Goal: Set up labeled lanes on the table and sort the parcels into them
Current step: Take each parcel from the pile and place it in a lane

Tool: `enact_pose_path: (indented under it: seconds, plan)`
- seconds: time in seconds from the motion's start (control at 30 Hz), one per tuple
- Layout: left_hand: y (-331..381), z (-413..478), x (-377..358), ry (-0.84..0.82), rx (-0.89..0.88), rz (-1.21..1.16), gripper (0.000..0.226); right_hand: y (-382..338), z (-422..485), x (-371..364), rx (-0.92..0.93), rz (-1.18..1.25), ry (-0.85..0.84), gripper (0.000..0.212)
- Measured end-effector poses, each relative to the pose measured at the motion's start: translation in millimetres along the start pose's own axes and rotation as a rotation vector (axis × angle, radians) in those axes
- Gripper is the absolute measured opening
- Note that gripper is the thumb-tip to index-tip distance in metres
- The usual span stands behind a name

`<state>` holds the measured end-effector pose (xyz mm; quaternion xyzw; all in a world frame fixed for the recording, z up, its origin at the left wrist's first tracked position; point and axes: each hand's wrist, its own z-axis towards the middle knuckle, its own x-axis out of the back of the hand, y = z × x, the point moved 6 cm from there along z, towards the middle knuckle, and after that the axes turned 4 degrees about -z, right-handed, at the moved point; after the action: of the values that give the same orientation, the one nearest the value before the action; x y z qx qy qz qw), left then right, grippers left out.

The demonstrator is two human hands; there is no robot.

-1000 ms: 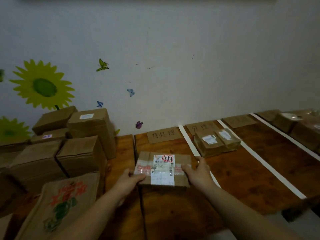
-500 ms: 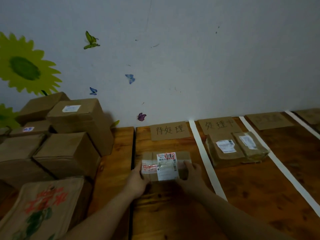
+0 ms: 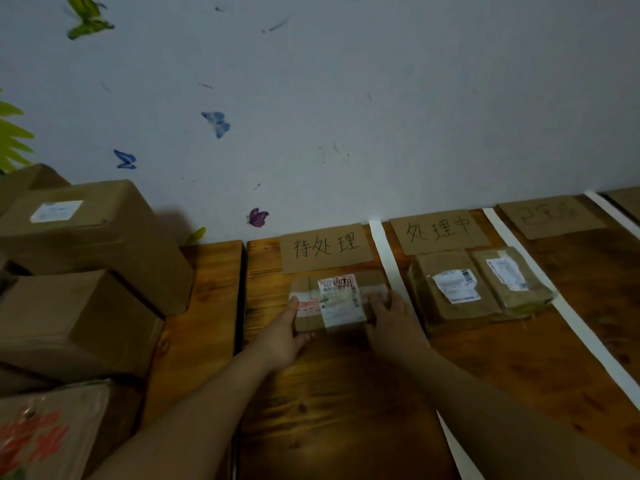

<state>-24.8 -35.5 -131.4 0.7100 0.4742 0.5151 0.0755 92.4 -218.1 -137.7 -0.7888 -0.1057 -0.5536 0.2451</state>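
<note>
Both hands' grip, left hand [image 3: 284, 336] and right hand [image 3: 391, 323], pinches the taped parcel [image 3: 341, 301] from either side, resting on the surface [image 3: 346, 393] just below the first lane's label card [image 3: 325, 247].

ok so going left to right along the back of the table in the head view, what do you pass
stacked cardboard boxes → 待处理 label card → white tape strip → 处理中 label card → second white tape strip → third label card, writing too faint to read
</note>
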Motion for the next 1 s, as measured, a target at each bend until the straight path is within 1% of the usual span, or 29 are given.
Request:
enact_pose_path:
  seconds: [0.13, 0.2, 0.27, 0.3, 0.4, 0.43, 0.47, 0.5, 0.53, 0.57, 0.6, 0.63, 0.73, 0.8, 1.0]
  plan:
    - [2.7, 11.6, -0.1, 0.028, -0.009, 0.025, 0.076, 5.1, 9.3, 0.5, 0.013, 0.005, -0.030, 0.071]
    - [5.0, 12.1, 3.3, 0.117, 0.002, 0.024, 0.066, 6.8, 6.4, 1.5, 0.031, 0.007, 0.008, 0.065]
    - [7.8, 11.7, 11.7, 0.256, 0.038, 0.025, 0.056, 6.6, -2.9, 4.4, 0.119, -0.030, 0.090, 0.050]
    - [8.2, 12.0, 16.5, 0.311, 0.074, -0.020, 0.055, 5.8, -8.6, 5.1, 0.173, -0.067, 0.104, 0.045]
    - [5.3, 14.1, 25.1, 0.411, 0.217, -0.281, 0.062, 11.6, -15.7, 6.2, 0.238, -0.107, 0.088, 0.047]
    - [5.8, 15.3, 23.4, 0.417, 0.252, -0.401, 0.058, 13.9, -15.1, 6.8, 0.237, -0.097, 0.061, 0.049]
    - [8.3, 16.5, 18.3, 0.399, 0.272, -0.532, 0.049, 14.8, -15.1, 6.7, 0.232, -0.084, 0.014, 0.053]
    - [12.7, 17.4, 9.4, 0.350, 0.284, -0.662, 0.040, 14.8, -16.2, 5.2, 0.225, -0.070, -0.037, 0.058]
    - [19.1, 17.3, -1.4, 0.281, 0.287, -0.770, 0.035, 14.0, -19.2, 3.8, 0.213, -0.064, -0.081, 0.062]
    - [26.6, 16.4, -12.2, 0.209, 0.278, -0.838, 0.034, 13.3, -23.2, 1.9, 0.205, -0.066, -0.109, 0.064]
    - [34.1, 15.3, -21.4, 0.152, 0.249, -0.851, 0.037, 13.1, -28.4, -0.2, 0.200, -0.073, -0.123, 0.064]
    - [41.8, 13.7, -28.6, 0.114, 0.202, -0.813, 0.043, 13.6, -33.4, -2.1, 0.200, -0.081, -0.120, 0.064]
    - [59.6, 6.1, -45.0, 0.059, 0.037, -0.547, 0.072, 20.0, -46.0, -4.8, 0.190, -0.105, -0.071, 0.058]
    - [63.4, 2.7, -54.5, 0.029, -0.044, -0.408, 0.082, 23.3, -51.3, -5.7, 0.181, -0.099, -0.057, 0.057]
    - [77.3, 11.7, -57.4, -0.055, -0.129, -0.267, 0.080, 28.9, -46.8, 0.5, 0.119, -0.127, -0.018, 0.056]
